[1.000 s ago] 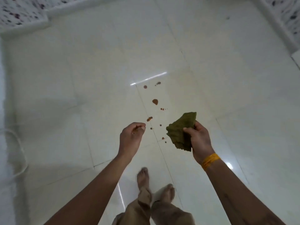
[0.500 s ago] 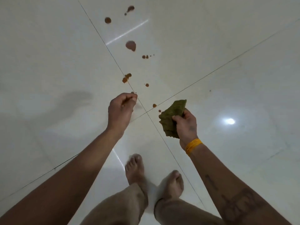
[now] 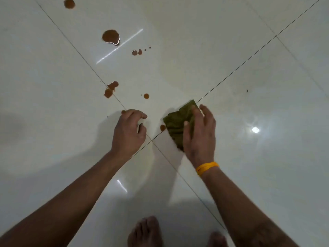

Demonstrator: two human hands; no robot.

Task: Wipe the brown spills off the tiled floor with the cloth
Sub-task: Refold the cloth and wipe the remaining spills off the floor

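Right hand (image 3: 199, 134): you press the cloth (image 3: 175, 125) flat at centre frame, palm down for wiping pressure; its left edge touches the nearest spill (image 3: 162, 127). Left hand (image 3: 129, 132): empty, loosely curled, apparently bracing. Upper left: further brown spills (image 3: 110, 35) untouched, bare tiled floor (image 3: 258, 77) all around.

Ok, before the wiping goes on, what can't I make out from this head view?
- Floor under the folded olive-green cloth: hidden by the cloth and the right hand pressing it, so any spill beneath is unknown.
- Brown drop at the cloth's left edge: touching or apart, unclear.
- Left hand: fingers curled; floor contact unclear.
- Top-left brown spot: near the frame edge; further spills may be cut off.
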